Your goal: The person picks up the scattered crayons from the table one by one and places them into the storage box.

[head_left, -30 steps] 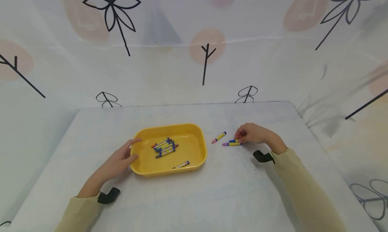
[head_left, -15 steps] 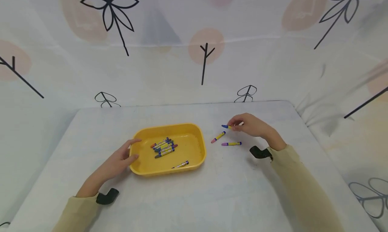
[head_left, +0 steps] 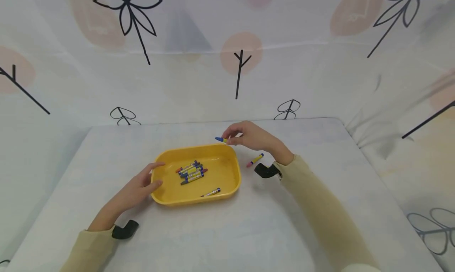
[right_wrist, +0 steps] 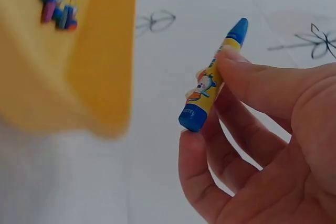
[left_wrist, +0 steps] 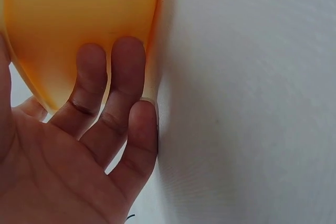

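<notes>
My right hand (head_left: 250,136) pinches a blue crayon (right_wrist: 207,85) with a yellow wrapper between thumb and fingers. It is held above the right back corner of the yellow tray (head_left: 239,173), blue tip pointing left in the head view. My left hand (head_left: 136,187) grips the tray's left end; the left wrist view shows fingertips (left_wrist: 127,59) against its outer wall. Inside the tray, several crayons (head_left: 193,173) lie in a cluster, and a single crayon (head_left: 212,192) rests by the front wall. A pink crayon (head_left: 255,160) lies on the table right of the tray.
The tray stands on a white-covered table (head_left: 220,236). A pale cloth backdrop (head_left: 185,74) with plant drawings rises behind the table and at its sides. My right sleeve (head_left: 320,205) reaches across the table's right part.
My right hand has picked up the blue crayon from the table and carried it left to the tray's back corner. A purple crayon is now hidden behind my right wrist. The left hand stays put.
</notes>
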The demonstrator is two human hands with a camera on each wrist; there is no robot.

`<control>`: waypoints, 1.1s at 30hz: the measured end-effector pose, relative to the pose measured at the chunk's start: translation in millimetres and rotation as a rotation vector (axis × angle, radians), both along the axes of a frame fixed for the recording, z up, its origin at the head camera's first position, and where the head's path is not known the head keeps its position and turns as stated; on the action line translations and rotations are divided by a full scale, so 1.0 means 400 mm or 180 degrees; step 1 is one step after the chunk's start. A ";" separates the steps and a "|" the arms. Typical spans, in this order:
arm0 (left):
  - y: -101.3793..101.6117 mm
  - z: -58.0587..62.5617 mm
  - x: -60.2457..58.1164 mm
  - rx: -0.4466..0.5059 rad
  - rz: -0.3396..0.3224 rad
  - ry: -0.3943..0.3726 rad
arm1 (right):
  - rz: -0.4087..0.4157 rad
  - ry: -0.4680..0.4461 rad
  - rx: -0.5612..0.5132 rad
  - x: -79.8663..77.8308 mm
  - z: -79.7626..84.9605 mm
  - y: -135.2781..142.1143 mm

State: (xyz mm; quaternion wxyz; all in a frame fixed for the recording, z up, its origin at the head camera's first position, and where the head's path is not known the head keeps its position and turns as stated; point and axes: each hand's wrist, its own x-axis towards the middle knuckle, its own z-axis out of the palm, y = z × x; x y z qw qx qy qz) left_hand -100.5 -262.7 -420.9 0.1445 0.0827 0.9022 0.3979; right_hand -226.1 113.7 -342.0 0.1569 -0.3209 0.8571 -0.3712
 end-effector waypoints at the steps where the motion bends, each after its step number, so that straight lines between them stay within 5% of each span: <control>1: 0.000 0.000 0.000 0.0002 -0.0001 0.0003 | 0.0035 -0.0009 -0.0023 -0.004 -0.001 -0.022; 14: -0.005 -0.005 -0.001 -0.0042 0.0008 0.0033 | 0.0548 -0.0215 -0.0403 -0.021 -0.063 -0.213; 22: -0.003 0.000 0.001 -0.0083 0.0036 0.0049 | 0.0577 -0.0337 -0.0124 -0.001 -0.096 -0.257; 33: -0.003 0.002 0.004 -0.0043 -0.0012 0.0074 | 0.0701 -0.0086 0.0335 0.024 -0.133 -0.276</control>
